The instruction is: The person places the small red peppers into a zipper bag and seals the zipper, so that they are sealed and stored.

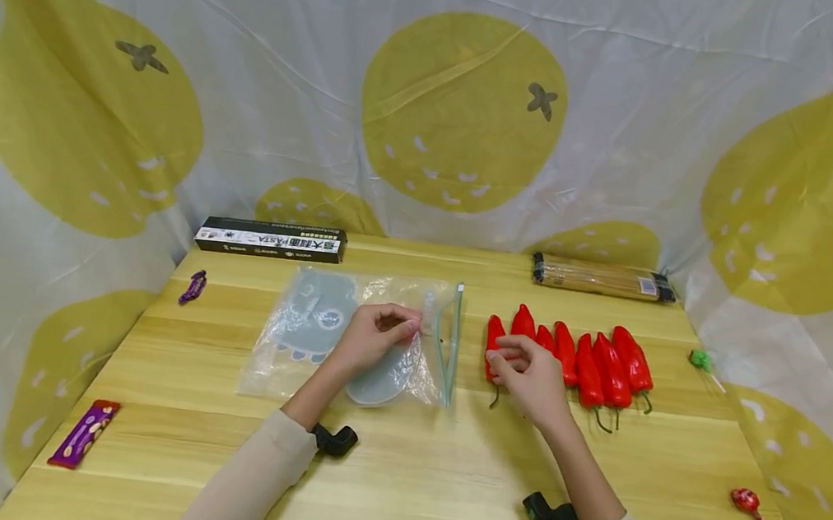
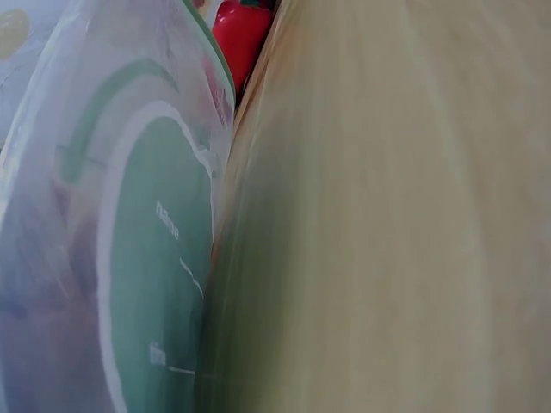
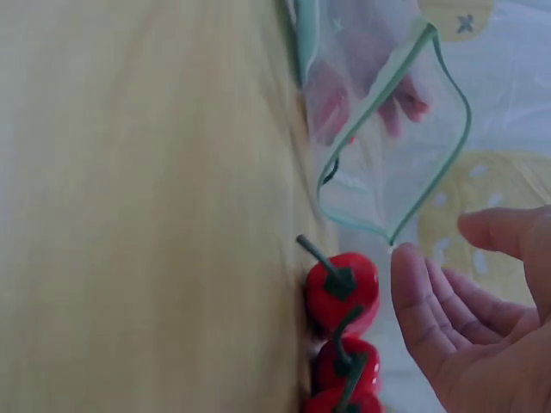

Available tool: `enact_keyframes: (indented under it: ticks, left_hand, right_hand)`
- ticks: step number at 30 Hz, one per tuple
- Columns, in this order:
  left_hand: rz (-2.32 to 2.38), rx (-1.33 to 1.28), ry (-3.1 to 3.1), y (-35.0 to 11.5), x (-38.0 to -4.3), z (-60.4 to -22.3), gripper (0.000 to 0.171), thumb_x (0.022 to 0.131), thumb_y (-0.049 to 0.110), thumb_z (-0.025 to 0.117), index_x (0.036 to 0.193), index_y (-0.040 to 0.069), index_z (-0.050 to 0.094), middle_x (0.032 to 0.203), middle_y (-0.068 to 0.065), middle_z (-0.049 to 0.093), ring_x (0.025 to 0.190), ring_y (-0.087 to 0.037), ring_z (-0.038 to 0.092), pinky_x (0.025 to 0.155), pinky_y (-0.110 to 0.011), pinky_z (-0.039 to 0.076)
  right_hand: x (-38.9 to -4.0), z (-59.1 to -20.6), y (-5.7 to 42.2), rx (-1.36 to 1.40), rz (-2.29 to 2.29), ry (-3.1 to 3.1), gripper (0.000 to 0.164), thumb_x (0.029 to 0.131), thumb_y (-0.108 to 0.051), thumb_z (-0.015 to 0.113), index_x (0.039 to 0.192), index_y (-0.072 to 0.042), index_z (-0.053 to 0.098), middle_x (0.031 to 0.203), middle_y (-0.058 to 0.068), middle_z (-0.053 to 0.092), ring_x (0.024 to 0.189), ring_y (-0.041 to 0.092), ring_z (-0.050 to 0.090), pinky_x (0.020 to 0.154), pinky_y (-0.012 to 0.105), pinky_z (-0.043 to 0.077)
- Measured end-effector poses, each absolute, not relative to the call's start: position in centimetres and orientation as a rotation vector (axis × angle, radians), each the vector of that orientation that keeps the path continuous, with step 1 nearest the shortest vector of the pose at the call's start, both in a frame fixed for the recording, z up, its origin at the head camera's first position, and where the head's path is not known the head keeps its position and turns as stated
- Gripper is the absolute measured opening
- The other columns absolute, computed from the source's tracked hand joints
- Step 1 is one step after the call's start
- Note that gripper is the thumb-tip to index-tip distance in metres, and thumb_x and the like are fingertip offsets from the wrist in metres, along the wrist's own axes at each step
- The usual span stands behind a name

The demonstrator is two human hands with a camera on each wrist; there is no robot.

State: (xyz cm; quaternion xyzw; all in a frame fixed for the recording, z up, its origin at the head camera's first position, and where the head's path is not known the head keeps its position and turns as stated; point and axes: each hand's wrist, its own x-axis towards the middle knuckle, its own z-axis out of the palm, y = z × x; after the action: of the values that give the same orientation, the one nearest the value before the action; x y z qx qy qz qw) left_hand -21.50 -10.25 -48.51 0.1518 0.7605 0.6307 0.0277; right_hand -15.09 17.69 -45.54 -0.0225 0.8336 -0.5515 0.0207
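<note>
We've got the zip bag (image 1: 311,317) lying left of centre on the worktop (image 1: 435,476), its green-edged mouth facing the right edge. Left hand (image 1: 373,335): thumb and fingertips together, clamped on the bag's upper film near the mouth. From the right wrist we see the mouth gaping and the left fingers showing through the clear plastic. Can't make out those fingers from the left wrist; there we get the green print with "name" on it.

Right hand (image 1: 531,377): thumb and fingers apart, nothing between them. It sits just beside the bag's mouth and, from the head view, covers part of the row of red peppers (image 1: 611,372). Row runs right of centre, stems mostly toward the front edge; we can't tell if the hand touches one.

Rest of the layout: black pasta box (image 1: 269,240) at the back-left corner, wrapped bundle of sticks (image 1: 601,278) at the back edge near the right corner. Purple candy (image 1: 193,287) by the left edge, purple-and-red bar (image 1: 84,434) nearer the front-left corner. Green lollipop (image 1: 700,360) by the right edge, red lollipop (image 1: 745,500) toward the front-right corner. Fruit-print curtain (image 1: 630,31) behind.
</note>
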Motion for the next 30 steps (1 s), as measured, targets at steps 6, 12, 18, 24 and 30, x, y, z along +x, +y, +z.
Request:
enact_keyframes:
  ticks: [6, 12, 18, 24, 30]
  left_hand:
    - [1.954, 0.447, 2.338, -10.4, -21.5, -48.7, 0.022, 0.086, 0.033, 0.072, 0.098, 0.014, 0.074, 0.113, -0.001, 0.072, 0.093, -0.015, 0.07, 0.076, -0.027, 0.058]
    - [1.961, 0.455, 2.339, -10.5, -21.4, -48.5, 0.024, 0.087, 0.032, 0.072, 0.1, 0.011, 0.074, 0.113, -0.004, 0.072, 0.094, -0.015, 0.07, 0.076, -0.026, 0.058]
    - [1.966, 0.44, 2.325, -10.4, -21.4, -48.2, 0.023, 0.089, 0.025, 0.071, 0.104, 0.008, 0.073, 0.117, -0.009, 0.07, 0.093, -0.013, 0.069, 0.076, -0.025, 0.058]
    - [1.984, 0.426, 2.308, -10.5, -21.5, -48.4, 0.023, 0.089, 0.025, 0.071, 0.104, 0.007, 0.073, 0.118, -0.011, 0.07, 0.092, -0.013, 0.07, 0.075, -0.024, 0.058]
    - [1.968, 0.414, 2.312, -10.6, -21.3, -48.1, 0.026, 0.088, 0.03, 0.072, 0.102, 0.009, 0.073, 0.115, -0.007, 0.071, 0.094, -0.019, 0.07, 0.077, -0.027, 0.058]
  right_hand:
    - [-12.1, -46.9, 18.7, 0.017, -1.436, 2.803, 0.031, 0.083, -0.031, 0.078, 0.105, -0.012, 0.069, 0.086, -0.001, 0.07, 0.072, 0.013, 0.065, 0.065, 0.024, 0.054]
    - [-11.1, -47.8, 18.5, 0.106, -1.54, 2.683, 0.032, 0.081, -0.021, 0.08, 0.107, -0.006, 0.069, 0.092, 0.008, 0.072, 0.061, 0.018, 0.07, 0.055, 0.029, 0.057]
    - [-11.4, -48.3, 18.2, 0.115, -1.467, 2.761, 0.026, 0.078, -0.022, 0.083, 0.095, -0.007, 0.07, 0.085, 0.008, 0.073, 0.048, 0.016, 0.065, 0.046, 0.029, 0.053]
    - [-12.0, -48.9, 17.8, 0.068, -1.242, 2.956, 0.021, 0.074, -0.023, 0.085, 0.085, -0.011, 0.072, 0.076, 0.0, 0.072, 0.059, 0.006, 0.063, 0.058, 0.023, 0.05]
    - [-12.1, -48.7, 17.6, 0.067, -1.226, 3.025, 0.007, 0.079, -0.013, 0.076, 0.083, -0.009, 0.073, 0.071, -0.001, 0.07, 0.063, 0.008, 0.062, 0.059, 0.023, 0.051]
